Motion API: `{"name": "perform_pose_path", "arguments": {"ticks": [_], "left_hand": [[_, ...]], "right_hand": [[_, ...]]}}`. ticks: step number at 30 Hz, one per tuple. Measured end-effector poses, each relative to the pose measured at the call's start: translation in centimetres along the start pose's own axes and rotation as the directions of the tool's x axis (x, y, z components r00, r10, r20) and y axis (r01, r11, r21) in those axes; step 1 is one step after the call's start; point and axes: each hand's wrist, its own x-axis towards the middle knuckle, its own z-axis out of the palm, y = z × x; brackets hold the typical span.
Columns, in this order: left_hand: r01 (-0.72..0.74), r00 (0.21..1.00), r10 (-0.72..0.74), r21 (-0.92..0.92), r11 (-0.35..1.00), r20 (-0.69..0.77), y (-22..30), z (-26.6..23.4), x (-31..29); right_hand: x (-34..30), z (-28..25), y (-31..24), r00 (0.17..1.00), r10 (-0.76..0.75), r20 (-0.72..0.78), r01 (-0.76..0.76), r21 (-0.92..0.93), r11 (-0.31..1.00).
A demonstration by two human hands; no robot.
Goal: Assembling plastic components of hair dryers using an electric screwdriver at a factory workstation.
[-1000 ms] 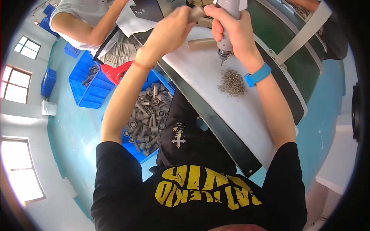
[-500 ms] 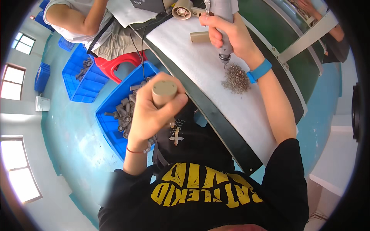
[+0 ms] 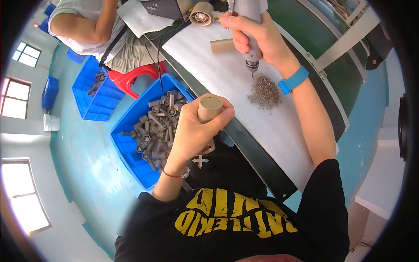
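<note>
My left hand [image 3: 196,131] is wrapped round a tan hair dryer [image 3: 210,108], its rounded end facing up. Lower parts of it are hidden by my fingers. In my right hand [image 3: 262,39] is a grey electric screwdriver [image 3: 252,54], held upright with its bit pointing down. The bit tip is just beside the upper left of a pile of small screws [image 3: 265,92] on the white sheet [image 3: 227,78]. Near the screwdriver lies a tan handle-shaped piece [image 3: 221,46]. Behind it rests another hair dryer [image 3: 201,15], its round fan end showing.
Left of the bench, a blue crate [image 3: 131,163] holds many hair dryer parts. Farther left stands a second blue crate [image 3: 98,109]. Another person [image 3: 87,28] sits on a red stool [image 3: 126,81]. A dark box [image 3: 161,11] and cables are at the bench's far end; a green conveyor [image 3: 305,30] runs along the right.
My left hand has moved right with the hair dryer, toward the bench edge, uncovering more of the crate. My right hand and the screwdriver have shifted only slightly.
</note>
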Motion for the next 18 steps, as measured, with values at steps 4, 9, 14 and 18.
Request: {"name": "perform_pose_path", "arguments": {"ticks": [4,9,14,18], "left_hand": [[0.019,0.998,-0.016,0.052,0.998,-0.061,0.1,0.3,0.4],[0.000,0.995,0.009,0.087,0.996,-0.101,0.0,0.3,0.6],[-0.002,0.997,0.007,0.065,0.998,-0.073,-0.8,0.4,0.3],[0.014,0.999,-0.012,0.052,0.999,-0.051,-0.9,0.4,0.0]], "right_hand": [[-0.2,0.4,-1.1,1.000,0.026,-0.004,-0.025,0.091,0.996],[0.1,1.5,0.2,0.967,-0.154,-0.203,0.167,0.051,0.985],[1.5,2.8,3.2,0.887,-0.232,-0.400,0.274,0.051,0.960],[2.2,2.1,4.8,0.892,-0.325,-0.314,0.315,-0.084,0.945]]}}
